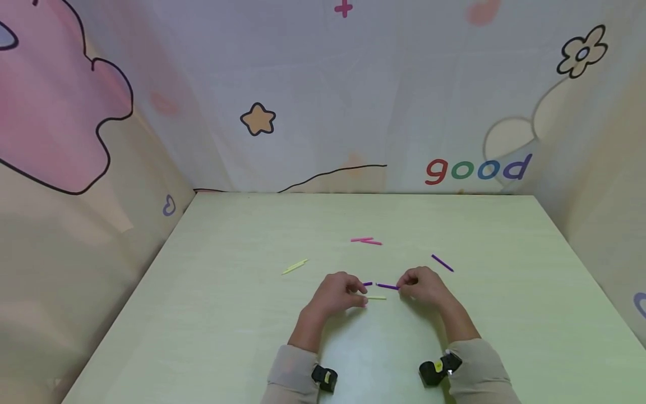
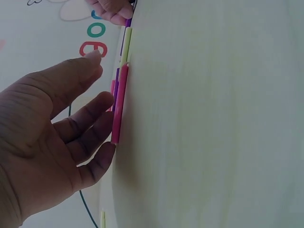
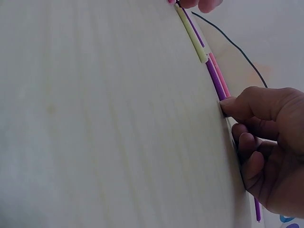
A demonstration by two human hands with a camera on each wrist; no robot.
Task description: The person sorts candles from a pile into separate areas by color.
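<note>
My right hand (image 1: pixel 423 285) pinches the right end of a thin purple stick (image 1: pixel 387 287) between thumb and finger. In the right wrist view that purple stick (image 3: pixel 216 80) runs up from the thumb tip. My left hand (image 1: pixel 339 293) has its thumb apart from its loosely bent fingers. Right by those fingertips, in the left wrist view, lies a pink stick (image 2: pixel 120 107), hidden by the hand in the head view. A yellow stick (image 1: pixel 376 298) lies just right of the left hand, and another purple stick (image 1: pixel 368 284) shows partly beyond its fingers.
Two pink sticks (image 1: pixel 365 241) lie farther back on the pale table (image 1: pixel 227 325). Yellow sticks (image 1: pixel 295 266) lie together at the left, and a single purple stick (image 1: pixel 442 263) lies behind the right hand. A printed cloth (image 1: pixel 313 84) closes off the back.
</note>
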